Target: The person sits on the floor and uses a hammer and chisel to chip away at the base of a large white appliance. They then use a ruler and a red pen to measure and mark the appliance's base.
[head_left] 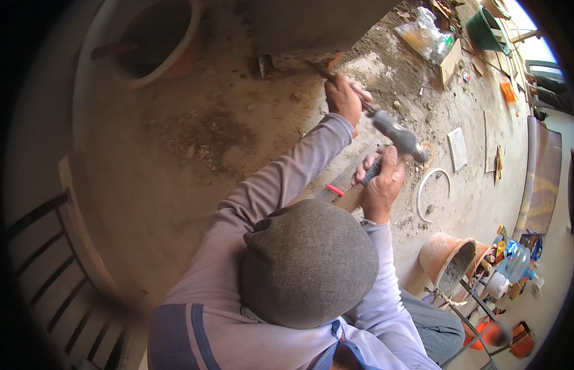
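Left arm (281,157): sleeved, reaching diagonally from near left toward far right, elbow slightly bent. Left hand (344,103) farthest out, back of hand uppermost, fingers curled into a closed grip. Right arm (385,271): sleeved, forearm running from near to far; upper part partly hidden. Right hand (385,185) nearer and to the right of the left; fingers wrapped closed, thumb pointing far. Hands near each other, apart. Head (308,265) between the arms.

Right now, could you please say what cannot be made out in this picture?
All in the head view:
Chisel: tip blurred in shadow.
Hammer: handle partly covered by the right hand.
Large tub: contents dim, blurred.
Far person: upper body cut off by the right edge.
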Demonstrator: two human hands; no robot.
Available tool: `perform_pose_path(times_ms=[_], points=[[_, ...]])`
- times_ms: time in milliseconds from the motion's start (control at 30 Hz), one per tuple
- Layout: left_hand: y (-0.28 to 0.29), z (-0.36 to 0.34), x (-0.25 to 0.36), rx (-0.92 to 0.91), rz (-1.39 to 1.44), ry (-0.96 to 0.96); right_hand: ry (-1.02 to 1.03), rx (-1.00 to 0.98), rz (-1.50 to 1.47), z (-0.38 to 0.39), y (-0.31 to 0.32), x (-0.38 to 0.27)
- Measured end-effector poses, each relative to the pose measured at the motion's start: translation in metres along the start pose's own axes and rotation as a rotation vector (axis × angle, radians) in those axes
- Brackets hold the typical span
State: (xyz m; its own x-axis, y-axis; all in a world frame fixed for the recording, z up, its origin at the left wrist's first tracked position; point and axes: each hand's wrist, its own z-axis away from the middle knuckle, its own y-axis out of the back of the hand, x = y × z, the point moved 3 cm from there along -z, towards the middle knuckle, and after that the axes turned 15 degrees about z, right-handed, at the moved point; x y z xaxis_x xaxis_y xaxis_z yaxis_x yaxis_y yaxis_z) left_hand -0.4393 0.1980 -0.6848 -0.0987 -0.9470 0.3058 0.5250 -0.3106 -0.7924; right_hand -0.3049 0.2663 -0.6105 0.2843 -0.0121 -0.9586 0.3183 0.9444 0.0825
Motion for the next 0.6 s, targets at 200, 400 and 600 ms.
perform_pose_path(times_ms=[200, 400, 600], points=[[0.008, -0.011, 0.004, 0.094, 0.012, 0.008, 0.087, 0.125, -0.04, 0.006, -0.008, -0.006], [0.04, -0.036, 0.016, 0.06, 0.03, 0.03, 0.018, -0.09, 0.198, -0.006, -0.012, -0.006], [0.043, 0.03, 0.028, -0.021, -0.005, 0.151, 0.022, 0.005, 0.029, 0.008, 0.001, -0.001]])
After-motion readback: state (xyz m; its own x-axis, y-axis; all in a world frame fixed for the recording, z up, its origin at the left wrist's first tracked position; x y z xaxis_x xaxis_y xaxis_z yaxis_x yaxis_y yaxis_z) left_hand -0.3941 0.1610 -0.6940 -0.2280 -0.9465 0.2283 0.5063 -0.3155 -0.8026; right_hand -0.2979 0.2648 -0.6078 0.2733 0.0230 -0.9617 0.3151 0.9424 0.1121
